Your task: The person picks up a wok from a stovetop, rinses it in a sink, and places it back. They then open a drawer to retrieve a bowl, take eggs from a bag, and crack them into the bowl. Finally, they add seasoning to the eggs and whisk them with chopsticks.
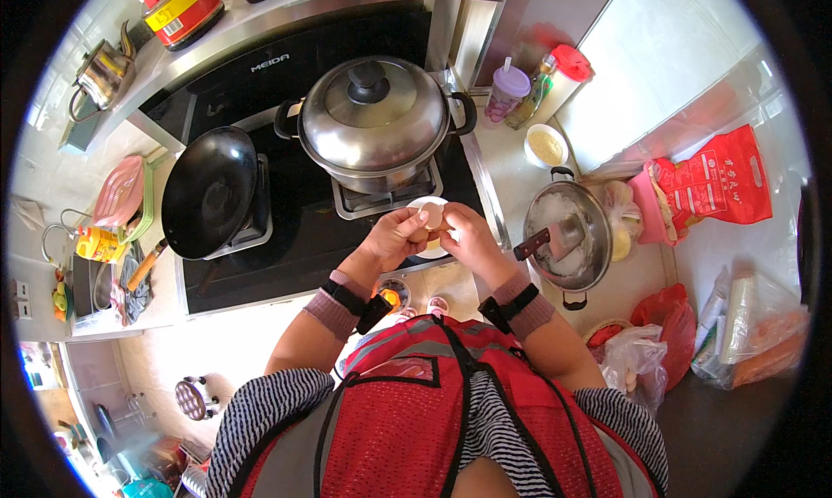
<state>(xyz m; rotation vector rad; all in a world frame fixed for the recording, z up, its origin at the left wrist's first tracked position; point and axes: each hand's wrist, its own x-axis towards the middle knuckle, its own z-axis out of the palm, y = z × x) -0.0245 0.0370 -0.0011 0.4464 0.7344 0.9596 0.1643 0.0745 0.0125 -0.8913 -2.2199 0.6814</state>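
Note:
My left hand [392, 239] holds a cracked eggshell [431, 214] with its pale inside facing up. The fingers of my right hand [469, 238] pinch the shell from the other side, so both hands meet on it. Directly below them is a white bowl [434, 248], largely hidden by the hands; its rim shows above and below. Something yellowish shows in the bowl, too covered to make out. Both hands are over the front right of a black glass gas hob [312, 251].
A lidded steel pot [377, 121] stands on the back burner, a black wok [214, 192] on the left one. Right of the hob, a steel pan [572, 205] holds white matter and a cleaver [552, 241], its handle overhanging the rim. Behind are a small bowl [546, 145] and a lidded cup [506, 91].

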